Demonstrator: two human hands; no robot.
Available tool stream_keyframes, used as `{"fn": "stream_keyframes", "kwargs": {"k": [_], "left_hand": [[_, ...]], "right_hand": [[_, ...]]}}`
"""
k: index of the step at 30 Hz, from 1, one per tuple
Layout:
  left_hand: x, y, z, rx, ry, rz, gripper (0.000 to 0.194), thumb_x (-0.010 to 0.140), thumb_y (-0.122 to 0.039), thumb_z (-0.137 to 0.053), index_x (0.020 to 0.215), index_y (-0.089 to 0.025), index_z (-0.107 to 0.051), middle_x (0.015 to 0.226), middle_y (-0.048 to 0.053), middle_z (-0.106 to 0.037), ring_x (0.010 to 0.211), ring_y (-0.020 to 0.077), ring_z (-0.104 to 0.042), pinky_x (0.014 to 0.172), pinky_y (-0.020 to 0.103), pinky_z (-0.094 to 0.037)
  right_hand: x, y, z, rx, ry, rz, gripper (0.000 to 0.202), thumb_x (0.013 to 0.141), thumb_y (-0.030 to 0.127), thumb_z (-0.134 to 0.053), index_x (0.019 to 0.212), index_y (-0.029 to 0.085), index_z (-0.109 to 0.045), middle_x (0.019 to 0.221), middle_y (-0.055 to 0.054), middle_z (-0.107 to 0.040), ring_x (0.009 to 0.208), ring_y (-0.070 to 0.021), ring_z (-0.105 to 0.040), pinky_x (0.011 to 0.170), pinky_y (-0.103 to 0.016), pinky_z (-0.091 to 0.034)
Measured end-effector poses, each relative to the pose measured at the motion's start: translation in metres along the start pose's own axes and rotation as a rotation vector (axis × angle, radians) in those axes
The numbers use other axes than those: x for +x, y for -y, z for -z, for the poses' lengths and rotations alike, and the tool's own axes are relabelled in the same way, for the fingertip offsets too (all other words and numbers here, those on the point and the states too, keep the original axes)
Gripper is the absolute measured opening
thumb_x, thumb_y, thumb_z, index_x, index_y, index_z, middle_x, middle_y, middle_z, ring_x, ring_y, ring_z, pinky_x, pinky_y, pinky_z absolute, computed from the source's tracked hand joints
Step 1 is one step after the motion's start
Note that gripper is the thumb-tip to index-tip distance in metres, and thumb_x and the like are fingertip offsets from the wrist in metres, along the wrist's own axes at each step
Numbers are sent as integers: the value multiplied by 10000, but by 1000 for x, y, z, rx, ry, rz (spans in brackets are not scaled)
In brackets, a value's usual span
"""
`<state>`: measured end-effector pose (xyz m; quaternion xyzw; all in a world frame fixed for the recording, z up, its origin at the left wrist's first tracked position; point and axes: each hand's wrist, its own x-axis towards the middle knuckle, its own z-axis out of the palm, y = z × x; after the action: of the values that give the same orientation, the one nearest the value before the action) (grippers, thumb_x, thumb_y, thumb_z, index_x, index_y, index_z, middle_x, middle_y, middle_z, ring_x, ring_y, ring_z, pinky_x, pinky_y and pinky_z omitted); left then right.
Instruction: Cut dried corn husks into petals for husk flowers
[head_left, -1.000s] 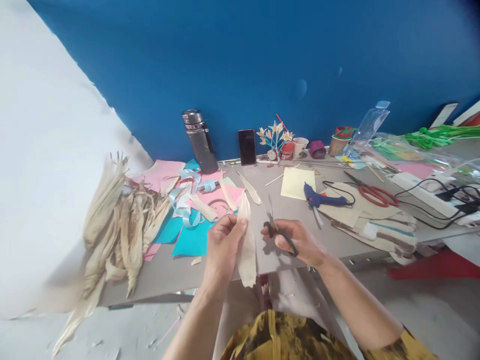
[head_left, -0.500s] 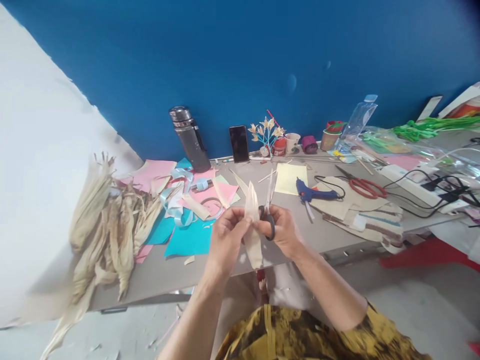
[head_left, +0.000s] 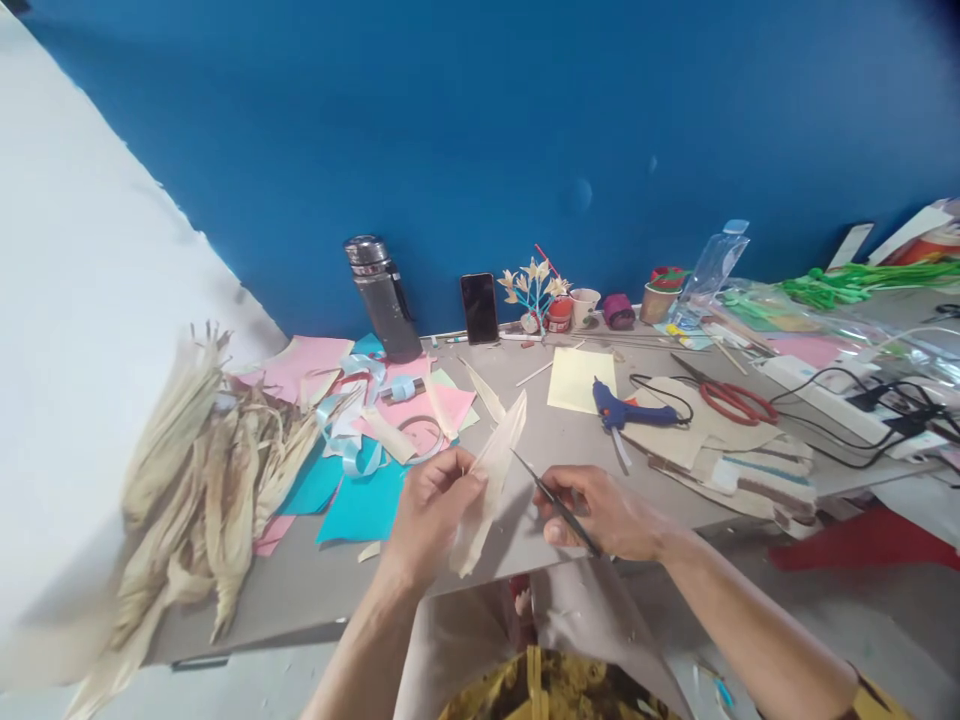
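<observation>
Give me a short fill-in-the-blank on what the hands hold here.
1. The left hand pinches a pale dried ____.
2. The right hand holds small dark ____ beside it.
3. The blue glue gun lies on the ____.
4. The wall behind is ____.

Missing words: husk strip; scissors; table; blue

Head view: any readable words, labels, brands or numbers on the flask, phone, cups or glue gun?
None can be read.
Flask: no legible marking.
Phone: screen dark.
Cups: any print too small and blurred.
Glue gun: no readable label.
</observation>
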<state>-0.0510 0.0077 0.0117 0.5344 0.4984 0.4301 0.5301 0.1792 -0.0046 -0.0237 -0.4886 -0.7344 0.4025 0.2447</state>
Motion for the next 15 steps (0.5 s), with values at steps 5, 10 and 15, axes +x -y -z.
{"fn": "stream_keyframes", "kwargs": {"k": [5, 10, 15], "left_hand": [[-1, -2, -2, 77, 41, 1, 206, 730, -306, -624, 613, -172, -521, 545, -41, -478, 521, 88, -402, 523, 213, -325], [-1, -3, 1, 101, 27, -3, 235, 721, -332, -633, 596, -177, -508, 539, -42, -459, 519, 90, -393, 517, 211, -317], [0, -1, 1, 95, 35, 4, 239, 728, -348, -633, 603, -186, -509, 519, -37, -480, 496, 97, -397, 505, 215, -317]], "right_hand": [[6, 6, 0, -11, 10, -58, 380, 725, 530, -746, 715, 169, -627, 607, 47, -480, 591, -107, -350, 533, -219, -306], [6, 6, -1, 39, -6, -55, 335, 695, 486, -776, 709, 169, -667, 589, 48, -508, 571, -106, -361, 507, -219, -289], [7, 3, -4, 118, -13, -65, 360, 683, 491, -785, 621, 165, -646, 538, 42, -531, 531, -100, -379, 466, -215, -260]]}}
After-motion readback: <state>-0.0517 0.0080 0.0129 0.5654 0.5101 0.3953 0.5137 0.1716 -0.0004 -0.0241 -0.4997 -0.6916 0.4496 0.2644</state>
